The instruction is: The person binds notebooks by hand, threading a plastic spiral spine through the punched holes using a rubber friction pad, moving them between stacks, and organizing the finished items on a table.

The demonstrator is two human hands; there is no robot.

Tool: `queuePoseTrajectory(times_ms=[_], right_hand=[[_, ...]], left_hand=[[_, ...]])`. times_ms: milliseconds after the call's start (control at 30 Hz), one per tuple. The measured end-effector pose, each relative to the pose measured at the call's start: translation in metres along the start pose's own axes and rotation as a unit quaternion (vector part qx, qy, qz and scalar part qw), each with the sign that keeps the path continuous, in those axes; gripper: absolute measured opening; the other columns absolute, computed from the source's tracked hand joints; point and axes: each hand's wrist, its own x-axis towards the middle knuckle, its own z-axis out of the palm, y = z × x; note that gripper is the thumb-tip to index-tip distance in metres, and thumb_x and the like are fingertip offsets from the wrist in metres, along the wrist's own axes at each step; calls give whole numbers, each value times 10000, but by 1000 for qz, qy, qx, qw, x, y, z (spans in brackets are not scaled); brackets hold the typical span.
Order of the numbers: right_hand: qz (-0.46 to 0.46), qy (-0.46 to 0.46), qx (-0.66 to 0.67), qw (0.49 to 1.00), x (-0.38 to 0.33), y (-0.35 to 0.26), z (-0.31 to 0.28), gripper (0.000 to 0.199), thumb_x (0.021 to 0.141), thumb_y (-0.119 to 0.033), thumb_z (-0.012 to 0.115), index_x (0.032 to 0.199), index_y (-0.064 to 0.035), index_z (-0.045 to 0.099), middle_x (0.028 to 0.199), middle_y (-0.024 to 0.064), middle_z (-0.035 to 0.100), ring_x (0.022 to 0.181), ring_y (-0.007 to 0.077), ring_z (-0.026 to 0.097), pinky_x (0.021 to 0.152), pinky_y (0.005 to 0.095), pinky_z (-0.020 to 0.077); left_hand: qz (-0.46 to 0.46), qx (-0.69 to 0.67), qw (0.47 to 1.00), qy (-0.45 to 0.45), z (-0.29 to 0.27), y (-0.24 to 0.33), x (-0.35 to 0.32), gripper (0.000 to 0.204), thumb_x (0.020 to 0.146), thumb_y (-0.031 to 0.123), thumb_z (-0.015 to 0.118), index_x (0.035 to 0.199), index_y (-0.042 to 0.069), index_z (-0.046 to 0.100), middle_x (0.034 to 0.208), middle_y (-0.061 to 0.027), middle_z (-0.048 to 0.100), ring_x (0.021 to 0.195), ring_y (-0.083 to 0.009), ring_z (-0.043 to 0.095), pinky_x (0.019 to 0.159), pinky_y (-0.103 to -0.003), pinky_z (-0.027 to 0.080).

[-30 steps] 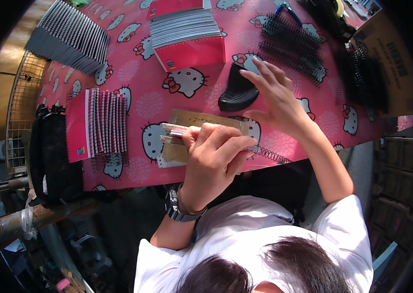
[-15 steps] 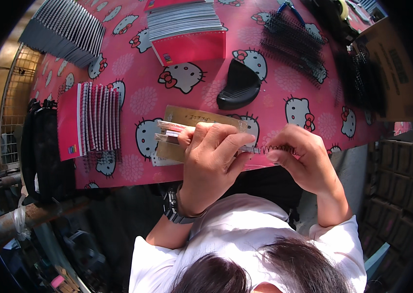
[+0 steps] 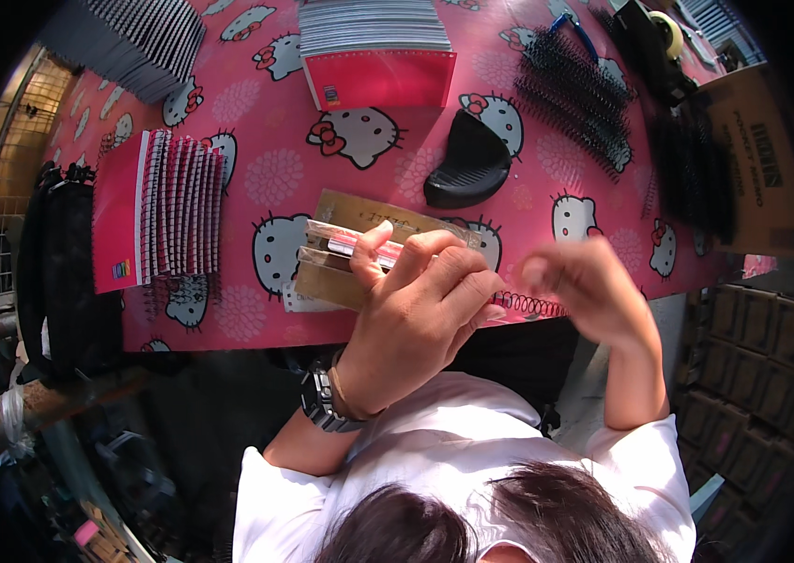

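My left hand (image 3: 420, 298), with a watch on its wrist, lies over a small notebook (image 3: 367, 249) and presses it down in a brown board holder (image 3: 352, 208) at the near table edge. Much of the notebook is hidden under the fingers. A thin spiral wire coil (image 3: 536, 304) sticks out to the right from beside the left fingertips. Just above and right of the coil's free end is my right hand (image 3: 594, 286), its fingers smeared by motion. Whether it touches the coil cannot be told.
Left stands a row of coil-bound pink notebooks (image 3: 158, 211). Behind are a pink-covered notebook stack (image 3: 378, 80) and another pile (image 3: 129, 42). A black curved object (image 3: 468, 164) lies mid-table. Loose black coils (image 3: 575, 98) and a cardboard box (image 3: 749, 155) are on the right.
My right hand has lifted off the coil and moved up and slightly right. The coil shows more clearly. My left forefinger has shifted, uncovering more of the notebook; the whole view has moved slightly.
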Motion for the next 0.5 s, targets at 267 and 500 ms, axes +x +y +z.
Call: queuePoseTrajectory(times_ms=[267, 500], right_hand=[[-226, 178, -302, 909, 92, 43, 10, 687, 653, -346, 833, 1252, -136, 570, 1447, 200, 388, 1274, 404, 396, 1019, 485, 390], [-202, 166, -269, 927, 86, 51, 3, 686, 620, -332, 839, 1228, -137, 589, 1420, 199, 410, 1260, 402, 405, 1019, 499, 391]], left_hand=[[-17, -17, 999, 35, 4, -5, 2, 159, 776, 259, 738, 922, 208, 700, 984, 65, 652, 1050, -178, 576, 1021, -472, 213], [-72, -24, 996, 43, 4, 3, 6, 232, 702, 142, 782, 914, 194, 704, 966, 51, 651, 1037, -195, 584, 1050, -494, 197]])
